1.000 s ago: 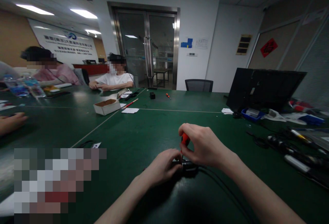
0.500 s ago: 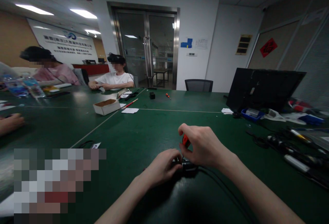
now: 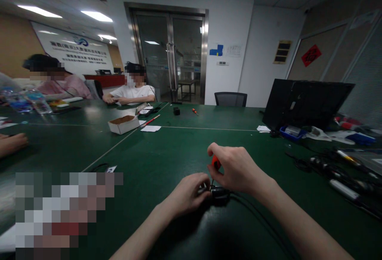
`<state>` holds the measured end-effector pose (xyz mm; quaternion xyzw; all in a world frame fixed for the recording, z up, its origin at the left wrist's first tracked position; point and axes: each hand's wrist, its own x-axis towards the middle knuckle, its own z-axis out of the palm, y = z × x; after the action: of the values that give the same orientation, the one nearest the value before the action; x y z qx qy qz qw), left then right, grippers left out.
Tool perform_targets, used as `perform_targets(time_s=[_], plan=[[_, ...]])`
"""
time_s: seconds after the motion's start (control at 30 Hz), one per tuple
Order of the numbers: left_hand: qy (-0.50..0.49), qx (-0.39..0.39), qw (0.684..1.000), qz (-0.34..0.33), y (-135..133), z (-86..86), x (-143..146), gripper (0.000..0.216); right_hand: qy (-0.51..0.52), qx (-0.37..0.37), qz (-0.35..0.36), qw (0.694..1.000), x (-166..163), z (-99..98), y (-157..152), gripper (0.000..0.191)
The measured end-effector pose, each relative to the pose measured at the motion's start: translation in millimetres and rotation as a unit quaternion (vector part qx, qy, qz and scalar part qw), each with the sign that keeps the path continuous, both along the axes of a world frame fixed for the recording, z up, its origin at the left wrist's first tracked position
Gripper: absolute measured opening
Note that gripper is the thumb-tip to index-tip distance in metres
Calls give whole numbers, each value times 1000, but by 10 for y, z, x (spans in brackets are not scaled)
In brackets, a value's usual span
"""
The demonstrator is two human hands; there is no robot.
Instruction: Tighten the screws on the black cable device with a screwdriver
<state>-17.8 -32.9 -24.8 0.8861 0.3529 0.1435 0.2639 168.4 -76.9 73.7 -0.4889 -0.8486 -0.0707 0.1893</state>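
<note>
My right hand (image 3: 235,168) is closed round a small red-handled screwdriver (image 3: 215,162) held upright, its tip down on a small black device (image 3: 220,194) lying on the green table (image 3: 167,156). My left hand (image 3: 188,194) is curled over the left end of that black device and holds it against the table. Black cables (image 3: 256,212) run from the device toward the right, under my right forearm. Most of the device is hidden by my fingers.
An open cardboard box (image 3: 123,124), paper slips (image 3: 151,128), a red pencil and another small screwdriver (image 3: 195,111) lie farther back. A black monitor (image 3: 304,102), a blue tray (image 3: 292,132) and tools and cables crowd the right. Two people sit at the far left; another person's hand (image 3: 12,142) rests at the left edge.
My right hand's fingers have shifted slightly round the screwdriver handle, which stays upright on the device. My left hand has not moved. The hand at the left edge has drawn back a little.
</note>
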Motion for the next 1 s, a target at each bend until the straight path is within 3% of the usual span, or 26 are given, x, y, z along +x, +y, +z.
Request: perform_targets(time_s=[0.27,0.43,0.57,1.0], plan=[[55,13,998,27,11,-3,-17,28,-28,-2,5,1000,18,20,-3,25],[39,16,999,3,17,10,-22,34,-9,-18,0,1000,26,12,3,18],[27,7,1000,-9,18,6,-29,31,26,-16,23,999,33,17,-10,25],[43,1,999,-11,29,29,-59,34,20,-13,20,1000,9,-27,20,12]])
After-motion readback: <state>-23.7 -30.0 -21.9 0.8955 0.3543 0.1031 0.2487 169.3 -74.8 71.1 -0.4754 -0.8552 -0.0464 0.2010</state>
